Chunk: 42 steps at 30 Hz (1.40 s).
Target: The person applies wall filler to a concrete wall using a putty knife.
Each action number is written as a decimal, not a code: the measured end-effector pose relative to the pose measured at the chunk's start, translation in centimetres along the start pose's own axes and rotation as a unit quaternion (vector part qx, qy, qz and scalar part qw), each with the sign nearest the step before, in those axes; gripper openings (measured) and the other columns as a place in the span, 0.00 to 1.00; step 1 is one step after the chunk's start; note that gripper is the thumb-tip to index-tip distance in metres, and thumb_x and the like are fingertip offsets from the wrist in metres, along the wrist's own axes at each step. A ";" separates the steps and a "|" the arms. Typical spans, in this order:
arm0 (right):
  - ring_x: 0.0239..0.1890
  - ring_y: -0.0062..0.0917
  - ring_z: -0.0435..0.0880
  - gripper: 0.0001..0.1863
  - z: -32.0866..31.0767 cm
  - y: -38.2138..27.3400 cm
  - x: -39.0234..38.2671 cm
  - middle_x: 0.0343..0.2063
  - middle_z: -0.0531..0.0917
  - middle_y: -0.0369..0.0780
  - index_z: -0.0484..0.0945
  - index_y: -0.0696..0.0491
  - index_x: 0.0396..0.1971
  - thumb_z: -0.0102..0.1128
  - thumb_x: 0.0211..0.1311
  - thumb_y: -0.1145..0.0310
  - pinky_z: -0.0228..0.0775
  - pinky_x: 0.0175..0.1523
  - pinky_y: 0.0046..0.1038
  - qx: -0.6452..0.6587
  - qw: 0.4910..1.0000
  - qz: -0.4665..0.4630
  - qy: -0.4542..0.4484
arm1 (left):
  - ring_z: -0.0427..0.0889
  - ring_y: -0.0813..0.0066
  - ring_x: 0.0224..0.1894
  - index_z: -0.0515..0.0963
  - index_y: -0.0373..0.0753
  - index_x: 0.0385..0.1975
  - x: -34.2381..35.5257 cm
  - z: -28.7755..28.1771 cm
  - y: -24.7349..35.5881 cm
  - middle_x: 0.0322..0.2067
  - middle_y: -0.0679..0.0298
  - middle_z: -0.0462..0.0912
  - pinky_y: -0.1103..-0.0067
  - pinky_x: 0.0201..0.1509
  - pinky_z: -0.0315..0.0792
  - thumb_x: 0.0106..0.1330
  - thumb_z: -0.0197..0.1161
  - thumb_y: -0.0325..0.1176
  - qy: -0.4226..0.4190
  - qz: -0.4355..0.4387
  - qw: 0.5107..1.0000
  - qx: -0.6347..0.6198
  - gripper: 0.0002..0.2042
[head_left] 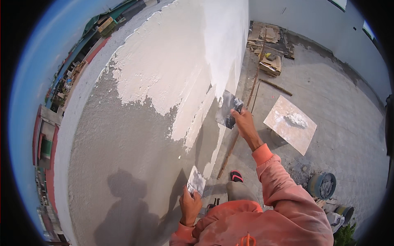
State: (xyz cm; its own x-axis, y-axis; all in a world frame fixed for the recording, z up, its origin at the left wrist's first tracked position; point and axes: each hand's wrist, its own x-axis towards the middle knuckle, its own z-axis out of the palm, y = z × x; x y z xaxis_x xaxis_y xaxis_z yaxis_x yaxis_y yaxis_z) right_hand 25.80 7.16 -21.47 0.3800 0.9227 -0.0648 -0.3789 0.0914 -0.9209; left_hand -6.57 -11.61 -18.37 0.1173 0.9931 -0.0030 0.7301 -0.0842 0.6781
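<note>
My right hand (pixel 243 121) grips a wide metal putty blade (pixel 225 104) held close against the wall, at the lower edge of the white coat (pixel 197 49). My left hand (pixel 189 207) holds a smaller blade (pixel 195 178) smeared with white paste, low by the bare grey render (pixel 135 135). The wet white coat covers the upper part of the wall, with ragged edges and streaks reaching down beside the right blade. To the right, a square tile board (pixel 279 117) carries a heap of white paste (pixel 295 119) and rests on a bucket.
Long poles (pixel 275 86) lie along the wall's foot. Cardboard and debris (pixel 271 61) are stacked at the back. Buckets (pixel 316 186) stand at my right beside rubble. My feet are on the concrete floor (pixel 344 123). Rooftops (pixel 53 139) show beyond the wall's left edge.
</note>
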 end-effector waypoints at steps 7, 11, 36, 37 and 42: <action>0.28 0.32 0.77 0.13 -0.5 6.6 13.4 0.26 0.79 0.49 0.76 0.61 0.40 0.49 0.70 0.66 0.70 0.38 0.33 -0.295 0.942 -0.126 0.102 | 0.85 0.68 0.34 0.71 0.28 0.47 0.1 0.7 2.9 0.36 0.52 0.84 0.73 0.39 0.77 0.66 0.57 0.25 0.021 -0.119 0.975 -0.186 0.12; 0.28 0.34 0.77 0.14 3.7 7.5 12.9 0.34 0.81 0.50 0.76 0.61 0.49 0.50 0.69 0.70 0.72 0.39 0.32 -0.294 0.943 -0.138 0.071 | 0.87 0.65 0.34 0.72 0.29 0.45 -0.4 0.4 3.2 0.33 0.52 0.85 0.72 0.37 0.78 0.65 0.58 0.25 0.045 -0.149 0.976 -0.152 0.11; 0.23 0.15 0.69 0.12 -0.3 11.1 20.0 0.20 0.73 0.31 0.80 0.64 0.36 0.51 0.56 0.74 0.61 0.28 0.25 -0.124 0.988 0.078 0.054 | 0.80 0.73 0.49 0.68 0.26 0.55 -0.1 -1.8 2.8 0.47 0.54 0.81 0.77 0.53 0.73 0.66 0.56 0.21 0.014 -0.277 0.940 -0.200 0.18; 0.23 0.15 0.68 0.13 -0.2 11.0 19.7 0.20 0.73 0.32 0.80 0.64 0.37 0.51 0.56 0.74 0.60 0.27 0.25 -0.131 0.989 0.043 0.061 | 0.80 0.73 0.49 0.68 0.26 0.55 -0.2 -1.7 2.7 0.47 0.54 0.81 0.77 0.53 0.73 0.66 0.56 0.21 0.011 -0.276 0.940 -0.203 0.18; 0.24 0.20 0.73 0.14 3.2 8.2 15.6 0.21 0.76 0.37 0.79 0.63 0.41 0.52 0.59 0.72 0.65 0.31 0.27 -0.194 0.979 -0.027 0.049 | 0.80 0.73 0.49 0.68 0.26 0.56 -0.6 -2.6 1.1 0.47 0.55 0.81 0.77 0.53 0.73 0.66 0.56 0.21 -0.015 -0.256 0.943 -0.212 0.18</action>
State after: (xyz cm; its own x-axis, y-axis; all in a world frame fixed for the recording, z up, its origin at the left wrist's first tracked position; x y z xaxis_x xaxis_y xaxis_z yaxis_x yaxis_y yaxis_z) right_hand 25.91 23.53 -28.85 0.4778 0.8779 -0.0309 -0.0148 -0.0271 -0.9995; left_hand -7.61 -12.04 -15.70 -0.1533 0.8918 -0.4256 0.3623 0.4514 0.8154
